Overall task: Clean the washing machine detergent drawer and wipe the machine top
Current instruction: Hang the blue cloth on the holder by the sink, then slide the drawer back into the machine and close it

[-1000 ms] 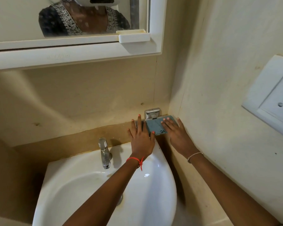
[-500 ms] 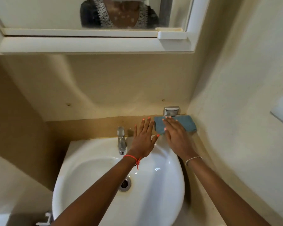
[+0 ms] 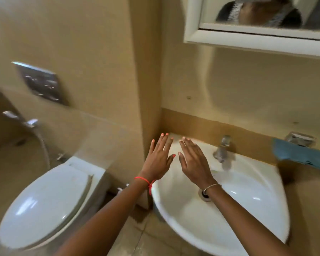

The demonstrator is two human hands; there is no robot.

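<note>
A blue cloth (image 3: 301,155) hangs over a metal holder (image 3: 300,139) on the wall at the far right, with no hand on it. My left hand (image 3: 158,157) and my right hand (image 3: 194,160) are both empty, fingers spread, held side by side over the back left corner of the white sink (image 3: 248,209). The left wrist has a red thread, the right a thin bracelet. No washing machine or detergent drawer is in view.
A chrome tap (image 3: 222,148) stands at the sink's back rim. A white toilet with its lid down (image 3: 44,202) sits to the left, with a flush plate (image 3: 41,83) and a hand-spray hose (image 3: 39,139) on the wall. A mirror cabinet (image 3: 257,39) hangs at the upper right.
Both hands have left the blue cloth, which stays on the holder, and moved left across the sink. The view has swung left, bringing the toilet into sight.
</note>
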